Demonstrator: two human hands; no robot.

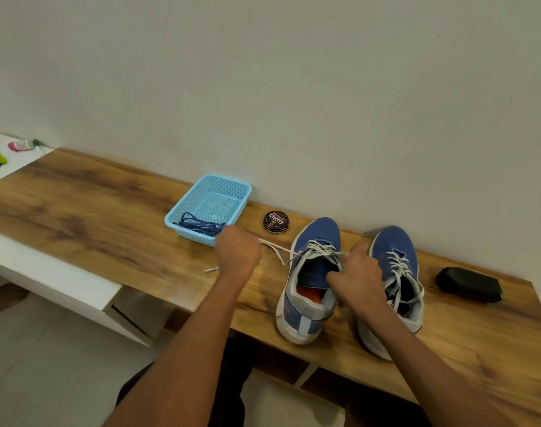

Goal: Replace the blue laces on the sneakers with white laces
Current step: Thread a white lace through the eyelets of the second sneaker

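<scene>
1. Fingers of both hands hidden behind knuckles and wrists; exact pinch points hard to make out.
2. Lower part of the right sneaker (395, 291) covered by the right forearm; label on the round polish tin (276, 222) only partly legible.
3. Left hand (238, 251) curled into a fist, closed on the white lace (278, 246), stretched out toward the bench's left end; loose lace tip (211, 269) lying on the wood.
4. Right hand (360, 280) bent down over the left sneaker (312, 282), seemingly gripping its collar; cannot tell how tightly.
5. Blue laces (199, 226) heaped in the blue basket (215, 183) near the bench's back edge.
6. Black brush (469, 284) toward the right end.
</scene>
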